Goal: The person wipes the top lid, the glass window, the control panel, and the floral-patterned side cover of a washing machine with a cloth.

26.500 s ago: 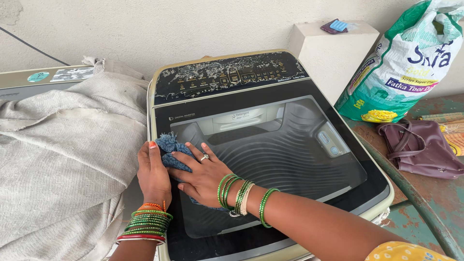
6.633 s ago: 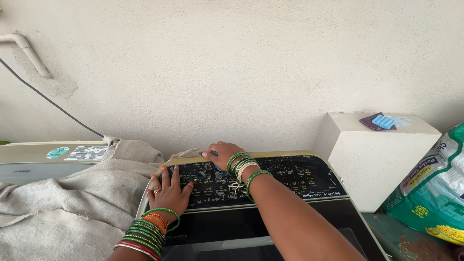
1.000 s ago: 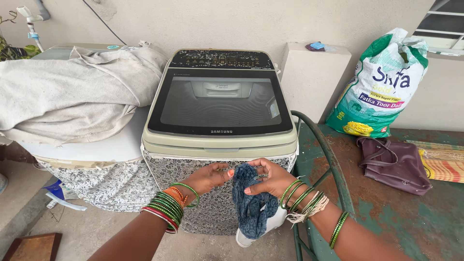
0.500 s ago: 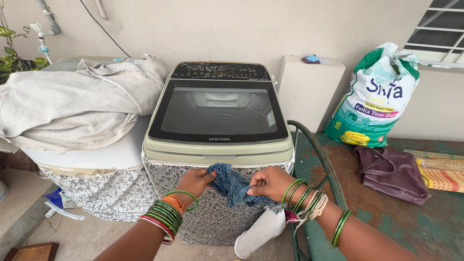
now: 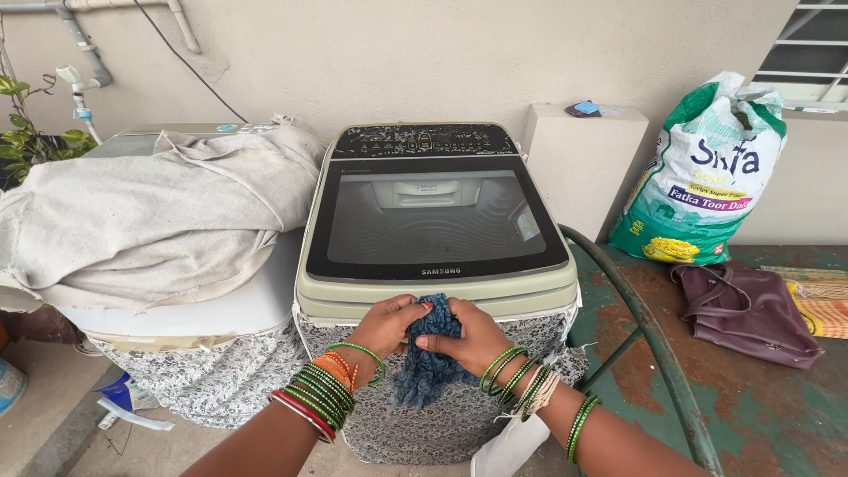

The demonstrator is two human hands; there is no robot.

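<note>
A top-loading washing machine (image 5: 437,287) with a dark glass lid stands in front of me, its front wrapped in a patterned cover. My left hand (image 5: 386,325) and my right hand (image 5: 473,337) both grip a blue fluffy cloth (image 5: 427,367) bunched against the machine's front upper edge. The cloth hangs down between my wrists. Both forearms carry green and orange bangles.
A second machine (image 5: 212,309) on the left lies under a grey cover cloth (image 5: 150,212). To the right are a white block (image 5: 587,168), a green-and-white sack (image 5: 702,172), a purple bag (image 5: 746,309), a green hose (image 5: 649,331) and a rusty green surface (image 5: 777,406).
My hands brought the blue cloth up from below the machine's front and now press it bunched against the front edge. The view has moved closer to the machine.
</note>
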